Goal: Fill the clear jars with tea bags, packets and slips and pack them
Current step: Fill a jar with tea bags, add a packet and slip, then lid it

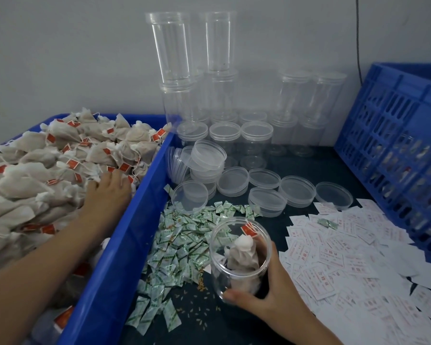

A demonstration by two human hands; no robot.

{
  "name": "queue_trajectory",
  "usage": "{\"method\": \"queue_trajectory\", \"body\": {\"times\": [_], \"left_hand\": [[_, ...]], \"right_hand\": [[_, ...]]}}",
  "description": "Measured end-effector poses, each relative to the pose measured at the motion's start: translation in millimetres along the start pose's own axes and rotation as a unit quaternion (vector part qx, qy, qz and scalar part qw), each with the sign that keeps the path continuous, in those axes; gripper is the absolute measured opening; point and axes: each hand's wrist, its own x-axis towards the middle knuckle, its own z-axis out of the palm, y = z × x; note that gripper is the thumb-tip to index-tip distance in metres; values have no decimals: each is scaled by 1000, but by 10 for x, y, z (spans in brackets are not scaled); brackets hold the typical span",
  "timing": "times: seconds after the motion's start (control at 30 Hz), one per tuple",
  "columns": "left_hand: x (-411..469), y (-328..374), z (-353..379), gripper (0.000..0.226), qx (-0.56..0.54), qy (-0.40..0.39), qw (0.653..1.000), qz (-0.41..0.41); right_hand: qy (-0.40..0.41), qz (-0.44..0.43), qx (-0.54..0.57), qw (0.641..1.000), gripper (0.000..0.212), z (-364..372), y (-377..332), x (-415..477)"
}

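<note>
One blue bin [125, 232] of uncountable tea bags [60, 158]. The left hand [110, 192] lies among them, its grasp indiscernible. One heap of packets [174, 245]. The right hand [266, 295] grips one jar [239, 257], long axis tilted, mouth away from the person, above the dark table [209, 319]. Scattered slips [346, 265]; one blue crate [393, 135]; grey wall [60, 46].

Grey wall [60, 46] behind, black cable [358, 33] down it at right; loose grains [197, 311] on dark tabletop [209, 329].

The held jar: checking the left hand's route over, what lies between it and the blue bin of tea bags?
Head view: a pile of green-and-white packets lies on the dark table between the blue bin and the clear jar.
</note>
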Motion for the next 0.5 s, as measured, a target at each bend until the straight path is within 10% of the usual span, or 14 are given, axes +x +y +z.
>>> {"method": "queue_trajectory", "body": {"times": [0.2, 0.5], "left_hand": [[-17, -64, -132, 33, 38, 7, 999, 1], [-17, -148, -496, 37, -328, 84, 940, -48]], "right_hand": [[-1, 2, -9, 1000, 95, 0, 11, -6], [-3, 0, -4, 1000, 97, 1, -4, -1]]}}
